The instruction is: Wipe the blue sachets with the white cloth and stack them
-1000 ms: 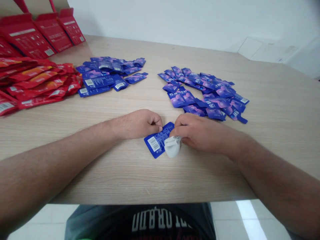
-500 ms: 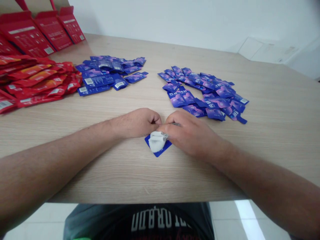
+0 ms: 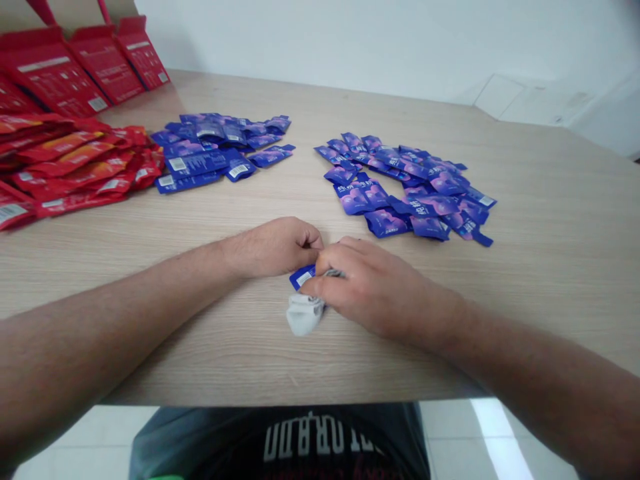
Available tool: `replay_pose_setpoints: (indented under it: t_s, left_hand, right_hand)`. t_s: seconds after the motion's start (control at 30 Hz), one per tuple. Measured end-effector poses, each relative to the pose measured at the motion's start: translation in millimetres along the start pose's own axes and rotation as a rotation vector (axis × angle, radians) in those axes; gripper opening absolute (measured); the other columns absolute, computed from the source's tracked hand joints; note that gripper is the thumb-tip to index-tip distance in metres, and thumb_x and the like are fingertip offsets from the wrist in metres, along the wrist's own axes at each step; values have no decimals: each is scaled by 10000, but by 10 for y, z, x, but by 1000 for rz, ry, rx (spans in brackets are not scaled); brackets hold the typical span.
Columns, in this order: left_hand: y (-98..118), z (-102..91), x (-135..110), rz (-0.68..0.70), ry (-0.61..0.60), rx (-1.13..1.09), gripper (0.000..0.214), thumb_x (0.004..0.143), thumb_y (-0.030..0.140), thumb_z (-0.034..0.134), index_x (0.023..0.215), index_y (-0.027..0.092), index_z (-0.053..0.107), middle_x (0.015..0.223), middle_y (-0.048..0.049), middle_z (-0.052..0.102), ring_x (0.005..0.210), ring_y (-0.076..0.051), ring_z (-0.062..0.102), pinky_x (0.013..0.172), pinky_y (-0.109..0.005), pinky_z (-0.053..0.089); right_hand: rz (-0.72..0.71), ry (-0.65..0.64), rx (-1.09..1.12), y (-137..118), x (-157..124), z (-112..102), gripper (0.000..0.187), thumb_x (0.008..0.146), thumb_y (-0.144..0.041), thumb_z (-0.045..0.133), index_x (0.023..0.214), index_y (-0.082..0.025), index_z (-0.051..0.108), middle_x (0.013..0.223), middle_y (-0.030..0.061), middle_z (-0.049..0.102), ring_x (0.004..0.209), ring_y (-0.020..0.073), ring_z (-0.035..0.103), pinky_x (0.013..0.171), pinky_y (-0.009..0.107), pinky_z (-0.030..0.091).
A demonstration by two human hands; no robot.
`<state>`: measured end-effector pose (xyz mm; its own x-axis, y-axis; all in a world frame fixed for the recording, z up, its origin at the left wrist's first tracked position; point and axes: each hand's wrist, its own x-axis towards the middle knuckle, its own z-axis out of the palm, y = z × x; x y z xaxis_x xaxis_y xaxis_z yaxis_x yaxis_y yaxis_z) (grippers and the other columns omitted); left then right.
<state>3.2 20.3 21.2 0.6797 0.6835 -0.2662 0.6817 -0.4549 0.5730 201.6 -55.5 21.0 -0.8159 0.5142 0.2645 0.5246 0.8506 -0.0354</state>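
Note:
A small blue packet (image 3: 301, 275) lies on the table under my hands, its far part hidden. My left hand (image 3: 287, 247) is closed in a pinch at the packet's far edge. In my right hand (image 3: 373, 280) is a crumpled whitish cloth (image 3: 305, 315), gripped between thumb and fingers. The cloth's loose end hangs out toward the table's front edge, just nearer to me than the packet. Both hands are close together, the right one partly over the packet.
Blue-purple packets (image 3: 425, 180) are spread at the back right, and a second group (image 3: 200, 160) at the back left. Red packets (image 3: 80, 163) are piled at the far left, with red boxes (image 3: 60, 73) behind them. A white wall (image 3: 350, 47) stands beyond the table.
My right hand has drawn the cloth toward me and slightly left, off the packet, uncovering its printed label. My left hand has stayed in place.

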Motion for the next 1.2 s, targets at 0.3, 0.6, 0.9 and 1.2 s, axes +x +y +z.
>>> replay_pose_setpoints:
  t_s: [0.3, 0.6, 0.9, 1.2]
  left_hand:
    - [8, -3, -4, 7, 0, 7, 175, 794, 261, 523, 798, 184, 680, 649, 45, 658, 627, -106, 573, 565, -209, 360]
    - [11, 0, -1, -10, -1, 3, 173, 788, 265, 531, 805, 184, 683, 665, 44, 668, 644, -110, 581, 567, -210, 361]
    - [11, -3, -7, -14, 2, -6, 176, 790, 273, 533, 803, 185, 685, 671, 39, 678, 647, -116, 587, 568, -214, 363]
    - [21, -1, -7, -24, 2, 10, 187, 799, 280, 531, 834, 187, 689, 694, 37, 682, 659, -119, 592, 565, -211, 364]
  right_hand:
    - [11, 8, -1, -13, 17, 18, 252, 1015, -256, 454, 1116, -236, 685, 1033, 78, 597, 992, 225, 518, 881, 376, 413]
    - [42, 19, -8, -9, 28, 17, 261, 1016, -254, 445, 1120, -224, 683, 1048, 85, 592, 989, 229, 513, 888, 383, 419]
    - [90, 56, -23, -23, 39, 28, 238, 1002, -238, 473, 1100, -211, 688, 1039, 91, 596, 968, 225, 518, 869, 382, 425]
    - [121, 68, -50, 21, 34, 40, 216, 987, -230, 498, 1089, -198, 686, 1018, 90, 592, 952, 228, 509, 857, 378, 418]
